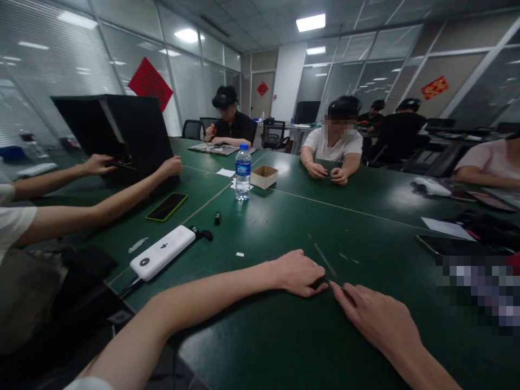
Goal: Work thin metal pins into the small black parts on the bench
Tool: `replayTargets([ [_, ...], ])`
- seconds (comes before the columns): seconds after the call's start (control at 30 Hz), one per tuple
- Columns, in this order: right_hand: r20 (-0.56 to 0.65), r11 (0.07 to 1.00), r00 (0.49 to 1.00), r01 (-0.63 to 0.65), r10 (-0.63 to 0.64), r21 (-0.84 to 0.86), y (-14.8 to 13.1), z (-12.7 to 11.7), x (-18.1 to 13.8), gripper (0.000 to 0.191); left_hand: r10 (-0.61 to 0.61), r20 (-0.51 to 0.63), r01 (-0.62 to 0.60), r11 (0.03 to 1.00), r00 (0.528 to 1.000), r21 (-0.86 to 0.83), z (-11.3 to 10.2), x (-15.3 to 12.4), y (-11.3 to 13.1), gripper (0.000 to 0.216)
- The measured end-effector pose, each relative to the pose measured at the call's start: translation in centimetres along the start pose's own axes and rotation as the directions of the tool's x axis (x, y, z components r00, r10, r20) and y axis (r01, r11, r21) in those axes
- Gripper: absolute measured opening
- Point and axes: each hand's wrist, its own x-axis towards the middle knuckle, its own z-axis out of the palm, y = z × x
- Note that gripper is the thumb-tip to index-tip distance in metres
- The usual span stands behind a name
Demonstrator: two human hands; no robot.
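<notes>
My left hand [298, 272] rests on the green table [365, 216] with its fingers curled around a small dark object [320, 282] that I cannot make out. My right hand [376, 317] lies just right of it, fingers pressed together and its fingertips touching the same dark object. A few thin pale strips [325, 260] lie on the table just beyond my hands.
A white power bank [162, 252] with a cable lies to the left, beside a phone [167, 207] in a green case. A water bottle [242, 172] and small cardboard box [264, 176] stand mid-table. A person on my left holds a black panel [117, 132]. Other people sit around.
</notes>
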Motion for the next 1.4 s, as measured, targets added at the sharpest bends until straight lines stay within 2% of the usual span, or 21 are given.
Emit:
replayTargets([
  [0.3,-0.003,0.986,0.991,0.13,-0.131,-0.102,1.4,1.2,0.2,0.045,0.014,-0.016,-0.014,1.0,1.0,0.009,0.4,0.3,-0.2,0.03],
  [0.47,-0.004,0.996,0.998,0.064,-0.065,-0.062,1.1,0.8,0.2,0.049,-0.013,-0.014,0.013,1.0,1.0,-0.003,0.5,0.4,-0.3,0.034],
  [0.63,0.001,0.999,0.999,0.053,-0.053,0.008,0.5,0.1,0.2,0.052,0.022,-0.007,-0.022,1.0,1.0,0.014,0.5,0.4,-0.3,0.034],
  [0.83,0.011,1.0,1.0,-0.004,0.004,-0.011,-0.5,-0.8,0.3,0.057,0.018,-0.02,-0.017,0.999,1.0,0.035,0.7,0.4,-0.3,0.036],
  [1.0,0.009,1.0,1.0,-0.008,0.008,-0.017,-2.5,-2.2,-0.2,0.059,-0.062,0.002,0.062,0.998,0.998,0.019,0.8,0.1,0.3,0.025],
  [1.13,0.012,1.0,1.0,-0.004,0.004,-0.014,-3.5,-2.4,-0.5,0.058,-0.079,0.014,0.079,0.997,0.997,-0.01,1.0,-0.1,0.4,0.019],
  [1.4,0.073,0.992,0.989,-0.126,0.127,-0.028,-2.9,-2.3,-0.5,0.064,-0.081,-0.005,0.081,0.997,0.997,0.008,1.1,-0.2,0.6,0.029],
])
